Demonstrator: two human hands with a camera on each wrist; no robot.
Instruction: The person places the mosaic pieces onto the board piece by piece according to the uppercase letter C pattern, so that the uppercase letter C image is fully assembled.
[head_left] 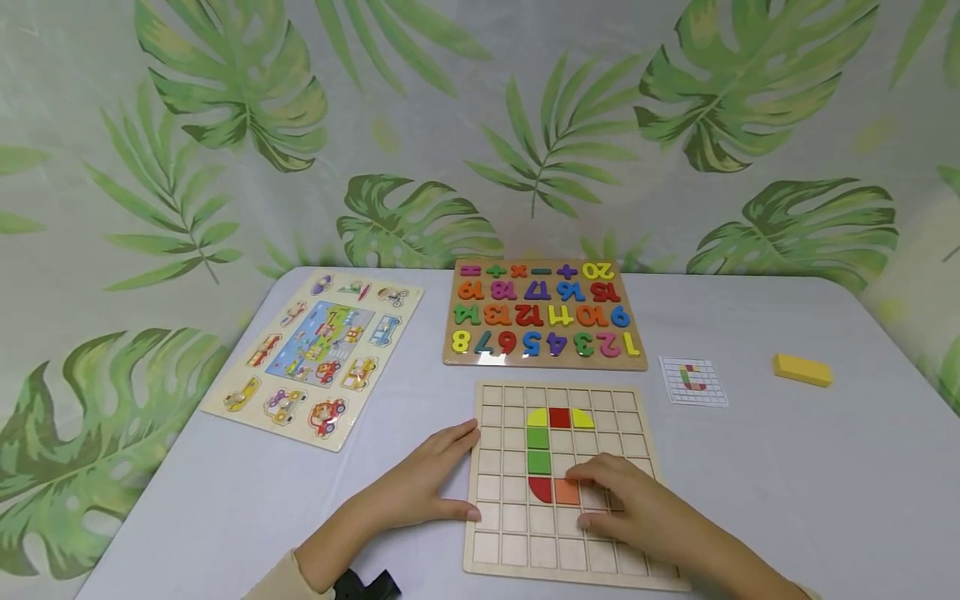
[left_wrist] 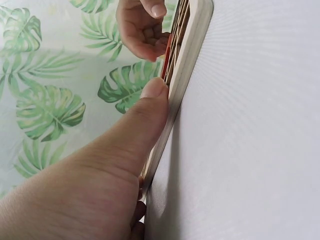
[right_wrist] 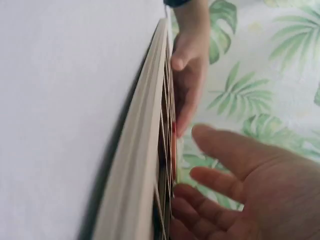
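A wooden grid board (head_left: 510, 550) lies on the table with coloured tiles set in a C-like shape. An orange square tile (head_left: 567, 492) sits right of a red quarter-round tile (head_left: 541, 490); two green squares (head_left: 538, 450) stand above that. Along the top are a red square (head_left: 559, 418) and yellow quarter-rounds (head_left: 582, 418). My left hand (head_left: 420, 479) rests against the board's left edge, thumb and fingers spread along it. Over the lower right cells hovers my right hand (head_left: 630, 508), index fingertip by the orange tile's corner. Its thumb stands apart in the right wrist view, holding nothing visible.
Behind the board lies a number puzzle (head_left: 545, 361). A vehicle puzzle (head_left: 300, 427) is at the left. To the right are a small pattern card (head_left: 712, 398) and a yellow block (head_left: 802, 370). A black object (head_left: 367, 587) shows beside the left wrist.
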